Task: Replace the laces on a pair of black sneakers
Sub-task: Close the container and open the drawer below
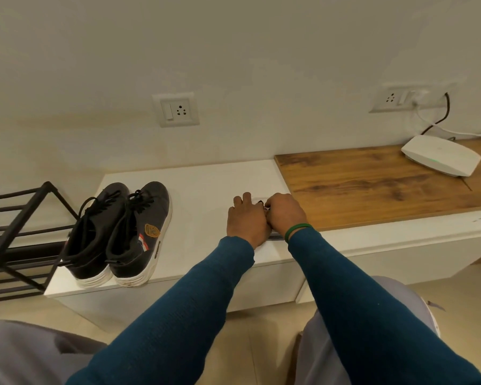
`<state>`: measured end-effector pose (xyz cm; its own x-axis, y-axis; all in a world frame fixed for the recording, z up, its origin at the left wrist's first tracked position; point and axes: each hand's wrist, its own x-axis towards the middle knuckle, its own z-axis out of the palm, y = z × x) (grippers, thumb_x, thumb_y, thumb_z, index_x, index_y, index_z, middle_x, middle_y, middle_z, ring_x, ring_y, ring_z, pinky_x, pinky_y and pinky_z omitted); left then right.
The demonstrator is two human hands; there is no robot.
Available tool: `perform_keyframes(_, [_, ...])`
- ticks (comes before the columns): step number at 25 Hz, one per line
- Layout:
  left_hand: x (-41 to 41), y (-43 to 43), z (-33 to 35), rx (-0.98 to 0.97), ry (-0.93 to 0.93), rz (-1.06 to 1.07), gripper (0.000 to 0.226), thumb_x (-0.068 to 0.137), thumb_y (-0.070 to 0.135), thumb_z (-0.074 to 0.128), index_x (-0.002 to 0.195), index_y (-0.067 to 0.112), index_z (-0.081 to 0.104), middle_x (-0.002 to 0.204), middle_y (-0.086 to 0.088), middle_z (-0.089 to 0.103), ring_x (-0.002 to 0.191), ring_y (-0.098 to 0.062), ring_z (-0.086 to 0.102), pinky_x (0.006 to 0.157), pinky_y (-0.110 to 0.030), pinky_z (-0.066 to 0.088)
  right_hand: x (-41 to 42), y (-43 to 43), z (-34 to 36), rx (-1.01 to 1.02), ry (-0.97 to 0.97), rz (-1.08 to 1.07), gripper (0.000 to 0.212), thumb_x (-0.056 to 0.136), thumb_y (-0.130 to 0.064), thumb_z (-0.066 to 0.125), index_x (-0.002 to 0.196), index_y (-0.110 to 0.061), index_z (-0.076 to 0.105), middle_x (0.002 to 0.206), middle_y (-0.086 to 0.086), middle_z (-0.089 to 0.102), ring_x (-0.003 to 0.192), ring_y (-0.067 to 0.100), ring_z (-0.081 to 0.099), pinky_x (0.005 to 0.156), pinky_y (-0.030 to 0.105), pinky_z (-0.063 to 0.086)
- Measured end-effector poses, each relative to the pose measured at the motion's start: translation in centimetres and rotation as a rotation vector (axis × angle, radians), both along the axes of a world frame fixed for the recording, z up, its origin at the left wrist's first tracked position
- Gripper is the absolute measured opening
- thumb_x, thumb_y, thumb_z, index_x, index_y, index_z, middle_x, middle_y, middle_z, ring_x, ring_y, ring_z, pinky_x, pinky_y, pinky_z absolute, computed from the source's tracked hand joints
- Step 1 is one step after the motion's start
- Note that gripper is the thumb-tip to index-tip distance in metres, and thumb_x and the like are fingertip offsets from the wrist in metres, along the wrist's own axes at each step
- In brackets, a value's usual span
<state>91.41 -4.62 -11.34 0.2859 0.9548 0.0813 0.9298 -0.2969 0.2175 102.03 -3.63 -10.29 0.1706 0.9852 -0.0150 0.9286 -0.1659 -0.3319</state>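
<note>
Two black sneakers with white soles and black laces stand side by side on the white bench point(206, 184), toes toward the wall: the left sneaker point(95, 234) and the right sneaker point(139, 232). To their right, my left hand point(246, 220) and my right hand point(285, 213) meet over a small clear packet point(261, 202) lying on the bench. Both hands have curled fingers on it. The packet is mostly hidden; only a dark bit shows between the fingers. A green band circles my right wrist.
A black metal shoe rack point(20, 234) stands left of the bench. A wooden top point(372, 184) adjoins on the right, carrying a white router point(442, 158) with cables to a wall socket point(408, 97). Another socket point(177, 109) is on the wall. My knees are below.
</note>
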Motion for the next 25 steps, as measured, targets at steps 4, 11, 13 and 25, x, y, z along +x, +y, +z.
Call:
perform_keyframes(4, [-0.4,0.3,0.3,-0.211,-0.378,0.283,0.027,0.094,0.020,0.058,0.117,0.006,0.053,0.121,-0.013,0.053,0.102,-0.030,0.059,0.072,-0.034,0.046,0.9,0.0,1.7,0.154,0.094,-0.085,0.021,0.090,-0.005,0.056,0.102,-0.004,0.073,0.102,0.013,0.070,0.087,0.026,0.066,0.068,0.031,0.052])
perform_keyframes(11, [-4.2,0.5,2.1,-0.317,-0.622,0.346,0.015,0.087,0.007,0.051,0.077,-0.001,0.059,0.082,-0.015,0.065,0.072,-0.031,0.069,0.063,-0.038,0.059,4.5,-0.3,1.1,-0.053,0.195,-0.282,0.020,0.088,-0.015,0.068,0.075,-0.009,0.054,0.085,0.009,0.060,0.071,0.023,0.056,0.059,0.029,0.044])
perform_keyframes(13, [-7.2,0.4,2.1,-0.290,-0.638,0.399,0.017,0.087,0.008,0.051,0.080,-0.004,0.061,0.084,-0.019,0.069,0.070,-0.033,0.072,0.067,-0.042,0.061,3.3,-0.4,-0.3,-0.143,0.171,-0.222,0.032,0.088,-0.035,0.073,0.082,-0.011,0.052,0.097,0.010,0.063,0.076,0.021,0.057,0.065,0.032,0.047])
perform_keyframes(25, [-12.6,-1.5,-0.1,-0.330,-0.610,0.489,0.024,0.094,0.012,0.052,0.097,-0.006,0.068,0.089,-0.022,0.072,0.081,-0.035,0.072,0.082,-0.047,0.060,-1.5,-0.7,-0.9,-0.305,-0.088,-0.200,0.082,0.082,-0.061,0.070,0.140,-0.008,0.045,0.132,0.009,0.056,0.123,0.026,0.053,0.097,0.034,0.044])
